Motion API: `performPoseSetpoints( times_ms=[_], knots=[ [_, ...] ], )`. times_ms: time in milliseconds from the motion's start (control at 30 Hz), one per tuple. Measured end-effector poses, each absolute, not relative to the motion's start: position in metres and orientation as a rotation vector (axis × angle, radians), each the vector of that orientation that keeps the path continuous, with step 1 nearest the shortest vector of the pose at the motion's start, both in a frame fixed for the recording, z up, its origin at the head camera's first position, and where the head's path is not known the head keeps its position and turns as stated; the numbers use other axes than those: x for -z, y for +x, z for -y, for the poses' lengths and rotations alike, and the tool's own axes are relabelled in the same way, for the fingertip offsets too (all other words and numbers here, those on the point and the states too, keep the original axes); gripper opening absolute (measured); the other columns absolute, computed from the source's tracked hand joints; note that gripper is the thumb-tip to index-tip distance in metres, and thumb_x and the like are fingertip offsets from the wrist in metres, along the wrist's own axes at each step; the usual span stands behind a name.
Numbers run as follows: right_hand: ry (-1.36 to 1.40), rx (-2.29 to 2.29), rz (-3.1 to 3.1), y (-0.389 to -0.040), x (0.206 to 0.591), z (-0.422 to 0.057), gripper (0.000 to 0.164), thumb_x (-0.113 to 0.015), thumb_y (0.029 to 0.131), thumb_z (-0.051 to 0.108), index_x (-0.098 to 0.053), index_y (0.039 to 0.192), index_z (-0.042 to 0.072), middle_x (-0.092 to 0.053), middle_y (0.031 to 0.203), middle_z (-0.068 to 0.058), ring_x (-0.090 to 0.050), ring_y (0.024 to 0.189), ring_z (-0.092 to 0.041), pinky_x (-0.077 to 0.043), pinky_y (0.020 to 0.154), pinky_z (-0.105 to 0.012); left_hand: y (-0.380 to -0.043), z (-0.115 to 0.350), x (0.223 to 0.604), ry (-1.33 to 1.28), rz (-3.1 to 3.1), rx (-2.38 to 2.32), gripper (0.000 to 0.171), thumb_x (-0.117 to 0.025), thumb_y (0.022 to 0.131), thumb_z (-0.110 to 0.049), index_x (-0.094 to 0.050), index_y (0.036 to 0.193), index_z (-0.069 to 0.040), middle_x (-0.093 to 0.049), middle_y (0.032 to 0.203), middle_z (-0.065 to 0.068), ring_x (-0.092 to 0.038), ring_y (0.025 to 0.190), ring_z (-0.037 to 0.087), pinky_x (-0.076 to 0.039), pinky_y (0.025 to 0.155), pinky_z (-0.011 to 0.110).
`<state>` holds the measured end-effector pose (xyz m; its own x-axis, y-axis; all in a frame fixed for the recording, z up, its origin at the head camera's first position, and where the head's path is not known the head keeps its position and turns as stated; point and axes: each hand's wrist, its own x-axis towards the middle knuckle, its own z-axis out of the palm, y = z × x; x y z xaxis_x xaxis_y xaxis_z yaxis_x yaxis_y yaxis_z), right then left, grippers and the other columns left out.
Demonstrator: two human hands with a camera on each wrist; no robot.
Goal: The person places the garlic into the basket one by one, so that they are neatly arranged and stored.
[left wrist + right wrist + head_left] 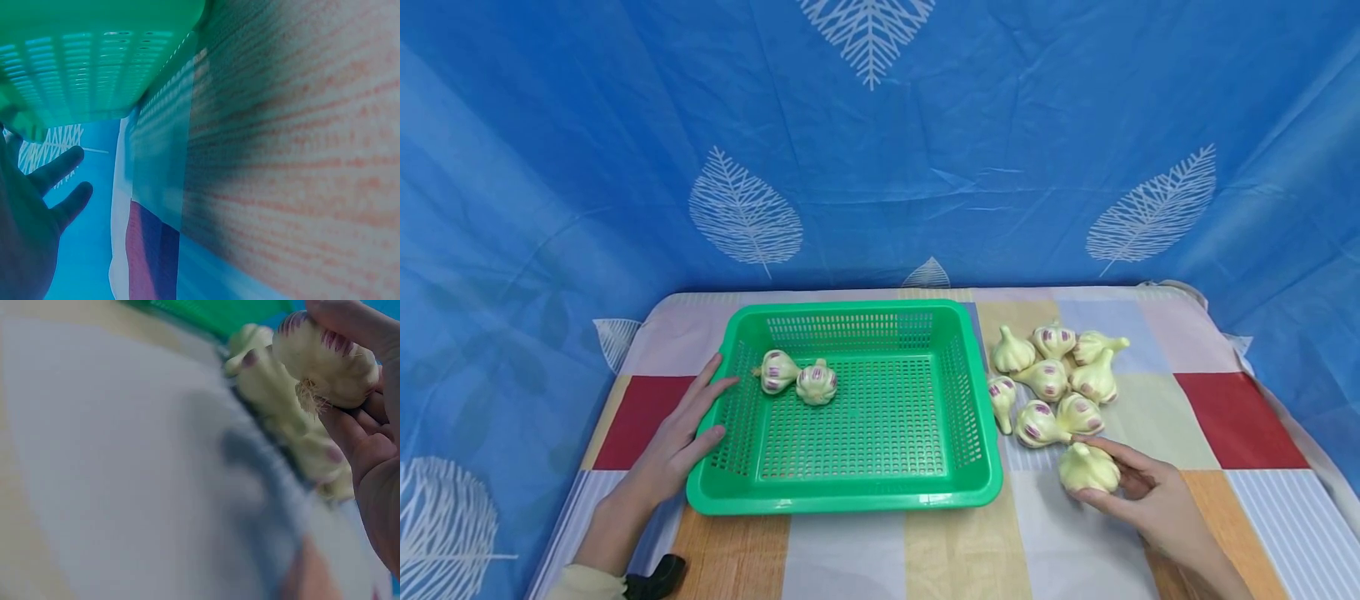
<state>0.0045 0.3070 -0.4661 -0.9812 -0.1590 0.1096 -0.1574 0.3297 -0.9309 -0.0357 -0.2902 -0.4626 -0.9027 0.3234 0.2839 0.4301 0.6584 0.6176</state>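
A garlic bulb (pixel 1088 469) is pinched between the thumb and fingers of my right hand (pixel 1157 500), right of the basket. In the right wrist view the same garlic bulb (pixel 328 359) shows purple streaks and a tuft of roots, held off the cloth. My left hand (pixel 673 442) rests against the left rim of the green basket (pixel 842 502), its fingers loosely spread. The left wrist view shows the left hand (pixel 31 219) beside the basket's perforated wall (pixel 81 75). Two garlic bulbs, one (pixel 777 372) touching the other (pixel 816 383), lie inside the basket at the upper left.
Several more garlic bulbs (pixel 1047 379) lie grouped on the patchwork tablecloth (pixel 962 558), just right of the basket. A blue curtain (pixel 925 167) with white leaf prints surrounds the table's back and sides. A black strap piece (pixel 658 577) sits by the left wrist.
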Motion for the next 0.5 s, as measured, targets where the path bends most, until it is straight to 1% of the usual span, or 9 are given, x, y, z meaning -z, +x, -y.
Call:
performPoseSetpoints(
  times_ms=[33,100,167,267,367,433,500],
  knots=[
    [-0.353,1.832,-2.537,0.003,0.461,-0.309,0.064,-0.079,0.076,-0.015,-0.056,0.135,-0.010,-0.067,0.130,0.002,-0.064,0.112,-0.006,-0.055,0.078,-0.021,-0.036,0.290,0.463,-0.621,2.724,1.073,0.070,-0.062,0.090,-0.011,-0.037,0.156,-0.011,-0.013,0.168,0.005,-0.016,0.150,0.010,-0.049,0.094,0.034],
    [-0.428,1.924,-2.467,0.001,0.450,-0.312,0.063,-0.075,0.076,-0.021,-0.053,0.135,-0.015,-0.066,0.132,-0.002,-0.062,0.116,-0.006,-0.054,0.080,-0.020,-0.035,0.290,0.462,-0.618,2.726,1.075,0.069,-0.061,0.091,-0.011,-0.037,0.156,-0.011,-0.013,0.168,0.005,-0.016,0.150,0.010,-0.047,0.096,0.033],
    [-0.458,1.991,-2.400,0.000,0.440,-0.315,0.063,-0.072,0.076,-0.025,-0.051,0.135,-0.017,-0.065,0.132,-0.004,-0.061,0.118,-0.007,-0.055,0.081,-0.021,-0.035,0.290,0.463,-0.617,2.727,1.079,0.069,-0.060,0.091,-0.011,-0.037,0.156,-0.011,-0.013,0.168,0.004,-0.016,0.150,0.011,-0.045,0.098,0.031],
    [-0.496,1.999,-2.363,-0.002,0.429,-0.317,0.063,-0.068,0.077,-0.028,-0.049,0.136,-0.018,-0.064,0.134,-0.005,-0.060,0.119,-0.010,-0.055,0.080,-0.022,-0.035,0.290,0.463,-0.619,2.725,1.090,0.067,-0.059,0.092,-0.010,-0.037,0.156,-0.012,-0.013,0.168,0.004,-0.016,0.150,0.012,-0.039,0.100,0.026],
    [-0.510,1.968,-2.364,-0.005,0.422,-0.316,0.064,-0.068,0.077,-0.028,-0.048,0.137,-0.018,-0.064,0.134,-0.006,-0.056,0.126,-0.012,-0.054,0.086,-0.023,-0.035,0.291,0.464,-0.620,2.722,1.104,0.067,-0.058,0.092,-0.010,-0.037,0.156,-0.012,-0.012,0.168,0.004,-0.015,0.151,0.013,-0.035,0.102,0.023],
    [-0.531,1.958,-2.359,-0.008,0.419,-0.314,0.065,-0.068,0.076,-0.028,-0.048,0.138,-0.017,-0.064,0.134,-0.007,-0.054,0.130,-0.013,-0.052,0.089,-0.022,-0.035,0.291,0.464,-0.620,2.720,1.107,0.067,-0.058,0.092,-0.009,-0.038,0.156,-0.012,-0.012,0.168,0.003,-0.016,0.151,0.013,-0.035,0.102,0.024],
    [-0.588,1.988,-2.324,-0.011,0.418,-0.310,0.065,-0.067,0.076,-0.029,-0.048,0.137,-0.018,-0.064,0.134,-0.011,-0.053,0.131,-0.015,-0.051,0.090,-0.022,-0.035,0.291,0.464,-0.622,2.720,1.094,0.067,-0.059,0.092,-0.010,-0.038,0.155,-0.012,-0.012,0.168,0.004,-0.016,0.151,0.014,-0.039,0.102,0.029]
  ],
)
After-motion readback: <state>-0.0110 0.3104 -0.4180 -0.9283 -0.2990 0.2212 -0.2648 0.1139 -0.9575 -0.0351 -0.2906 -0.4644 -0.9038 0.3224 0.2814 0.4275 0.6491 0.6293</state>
